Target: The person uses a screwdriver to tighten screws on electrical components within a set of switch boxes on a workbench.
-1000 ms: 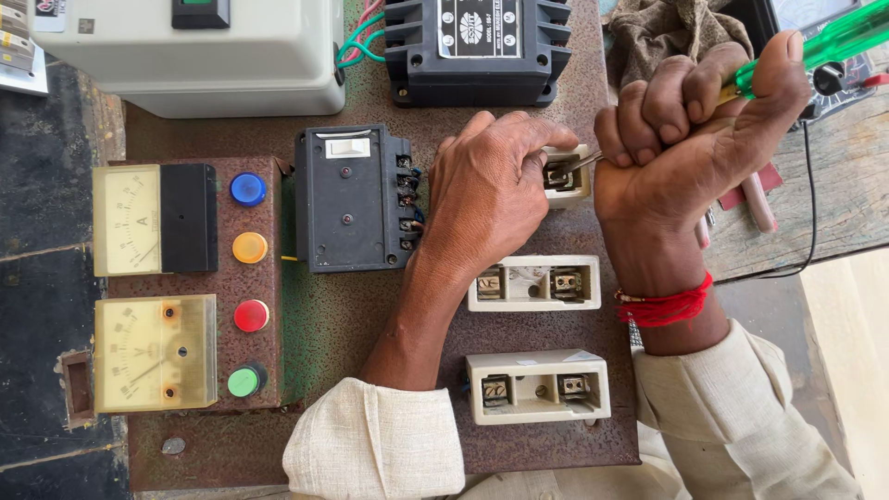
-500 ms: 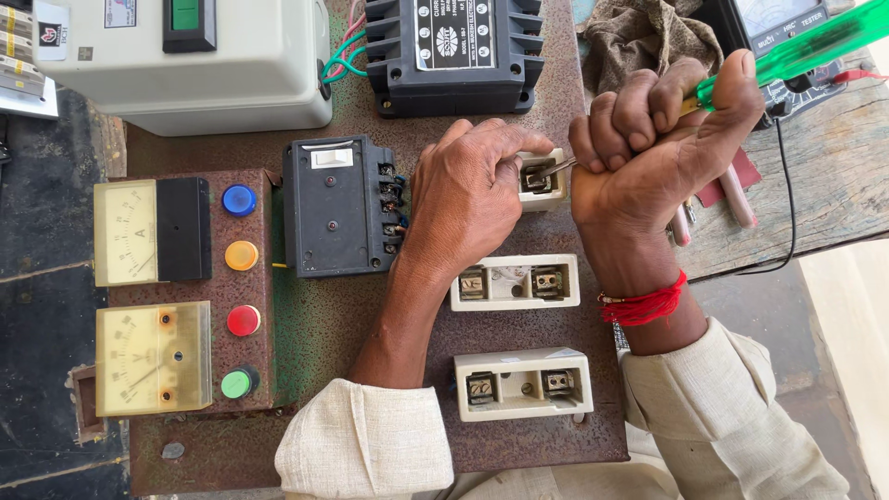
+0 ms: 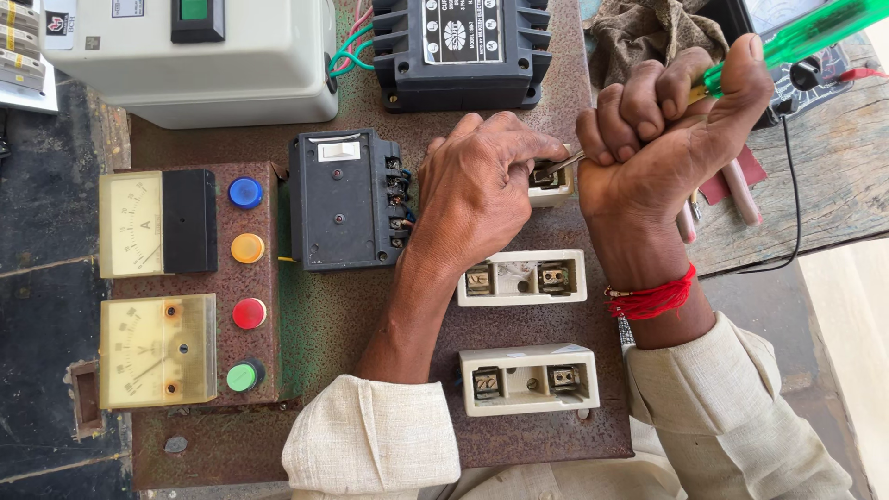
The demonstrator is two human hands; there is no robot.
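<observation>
My right hand (image 3: 662,130) is closed in a fist around a green-handled screwdriver (image 3: 796,37), whose metal tip (image 3: 565,164) reaches a white fuse holder (image 3: 548,183) on the rusty panel. My left hand (image 3: 477,190) rests over the left side of that same fuse holder, fingers curled on it and hiding most of it. Two more white fuse holders (image 3: 521,277) (image 3: 528,379) sit below, one under the other. A red thread band circles my right wrist (image 3: 653,298).
A black contactor (image 3: 343,199) stands left of my left hand. Two cream meters (image 3: 130,225) (image 3: 157,352) and several coloured lamps (image 3: 246,253) fill the left. A grey switch box (image 3: 199,60) and black module (image 3: 463,51) lie at the back. Cloth (image 3: 648,32), pliers (image 3: 732,194) and a multimeter (image 3: 806,69) sit right.
The view has shifted slightly; both hands stay on the top fuse holder, with the right fist and screwdriver turning a little.
</observation>
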